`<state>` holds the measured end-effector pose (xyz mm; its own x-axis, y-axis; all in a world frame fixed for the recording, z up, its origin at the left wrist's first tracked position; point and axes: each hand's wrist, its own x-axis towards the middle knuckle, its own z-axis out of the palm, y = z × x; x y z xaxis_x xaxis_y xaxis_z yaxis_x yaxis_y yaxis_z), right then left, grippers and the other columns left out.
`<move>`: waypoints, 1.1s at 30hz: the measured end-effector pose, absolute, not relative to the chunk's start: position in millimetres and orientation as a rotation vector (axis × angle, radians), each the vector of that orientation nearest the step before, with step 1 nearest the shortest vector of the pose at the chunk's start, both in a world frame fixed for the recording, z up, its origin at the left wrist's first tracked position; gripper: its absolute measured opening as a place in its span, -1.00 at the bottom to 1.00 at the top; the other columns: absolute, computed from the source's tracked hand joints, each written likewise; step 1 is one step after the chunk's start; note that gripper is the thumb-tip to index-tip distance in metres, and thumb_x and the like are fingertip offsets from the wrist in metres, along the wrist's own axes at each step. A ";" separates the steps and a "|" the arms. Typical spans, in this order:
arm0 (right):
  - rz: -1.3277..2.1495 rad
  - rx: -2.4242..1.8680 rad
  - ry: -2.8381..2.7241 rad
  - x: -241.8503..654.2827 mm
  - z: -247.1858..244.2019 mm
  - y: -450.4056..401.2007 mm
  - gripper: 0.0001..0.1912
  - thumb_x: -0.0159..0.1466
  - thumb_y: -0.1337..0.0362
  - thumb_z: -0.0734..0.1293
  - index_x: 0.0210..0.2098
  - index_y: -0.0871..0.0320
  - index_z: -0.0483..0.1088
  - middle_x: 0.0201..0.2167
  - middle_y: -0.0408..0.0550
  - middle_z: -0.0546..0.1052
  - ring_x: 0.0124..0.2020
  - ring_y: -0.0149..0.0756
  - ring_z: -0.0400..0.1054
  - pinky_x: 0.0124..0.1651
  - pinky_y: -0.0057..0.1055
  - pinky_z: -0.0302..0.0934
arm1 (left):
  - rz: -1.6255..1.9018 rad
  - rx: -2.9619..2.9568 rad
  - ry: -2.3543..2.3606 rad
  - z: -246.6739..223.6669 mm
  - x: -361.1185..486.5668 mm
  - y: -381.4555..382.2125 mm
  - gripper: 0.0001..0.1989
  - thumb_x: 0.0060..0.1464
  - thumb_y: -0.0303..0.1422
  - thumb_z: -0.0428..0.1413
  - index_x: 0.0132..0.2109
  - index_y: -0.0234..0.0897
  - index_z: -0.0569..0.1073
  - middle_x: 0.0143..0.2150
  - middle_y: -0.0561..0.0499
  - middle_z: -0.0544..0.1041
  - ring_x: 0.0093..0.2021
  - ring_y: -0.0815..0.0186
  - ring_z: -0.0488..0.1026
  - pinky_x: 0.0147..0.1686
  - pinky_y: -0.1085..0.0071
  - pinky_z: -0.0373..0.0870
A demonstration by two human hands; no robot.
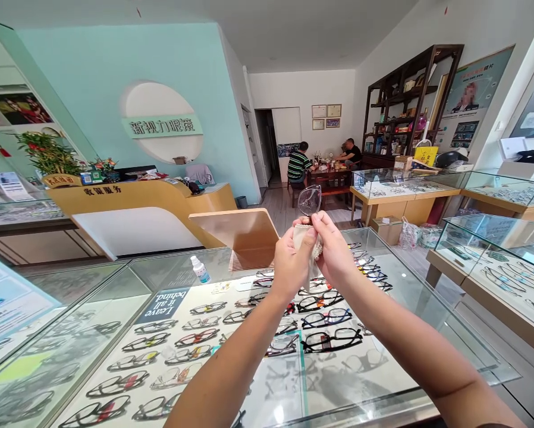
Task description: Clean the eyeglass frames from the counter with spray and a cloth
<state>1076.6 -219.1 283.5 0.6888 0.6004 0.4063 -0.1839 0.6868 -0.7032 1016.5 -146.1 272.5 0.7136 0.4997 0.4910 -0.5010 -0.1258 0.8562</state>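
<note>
A pair of glasses (310,201) is raised in front of me above the counter, one clear lens pointing up. A pale cleaning cloth (301,233) is wrapped about its lower part, hiding the rest of the frame. My left hand (292,255) is closed on the cloth, thumb pressed against it. My right hand (337,249) pinches the glasses with thumb and fingers, touching the cloth's edge too. Below both hands is the glass display counter (267,380) with rows of spectacle frames (332,339) inside. A small white spray bottle (200,270) stands on the glass to the left.
Behind my hands a tilted wooden-framed stand (249,235) rests on the counter. More glass cases (503,261) line the right side. A curved reception desk (151,208) is at the back left. Two people (299,163) sit at a far wooden table (332,175).
</note>
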 end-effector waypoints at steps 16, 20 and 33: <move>0.545 -0.750 -0.667 1083.1 286.2 -228.2 -0.66 0.22 -0.01 0.56 -0.24 0.07 0.47 -0.18 -0.12 0.62 -0.42 -0.43 0.26 -0.56 -0.52 0.00 | 0.732 1.477 -0.114 272.2 1015.5 -135.4 -0.39 0.14 0.03 0.41 0.15 -0.28 0.52 -0.14 -0.04 0.63 -0.26 0.32 0.53 -0.26 0.46 0.50; 0.572 -0.790 -0.612 1078.3 281.5 -224.8 -0.61 0.17 -0.04 0.59 -0.28 0.05 0.43 -0.40 -0.22 0.48 -0.51 -0.46 0.15 -0.62 -0.54 -0.05 | 0.874 1.423 -0.025 266.6 1019.0 -140.9 -0.43 0.16 0.10 0.37 0.04 -0.28 0.53 -0.30 0.05 0.57 -0.39 0.40 0.43 -0.44 0.53 0.42; 0.532 -0.766 -0.733 1096.9 294.5 -238.3 -0.62 0.13 -0.06 0.64 -0.23 0.05 0.63 -0.22 -0.07 0.64 -0.20 -0.25 0.44 -0.09 -0.36 0.35 | 0.655 1.414 -0.039 269.6 1020.1 -110.0 -0.37 0.22 0.22 0.26 0.07 -0.27 0.66 -0.05 -0.11 0.72 0.08 0.10 0.64 0.15 0.26 0.53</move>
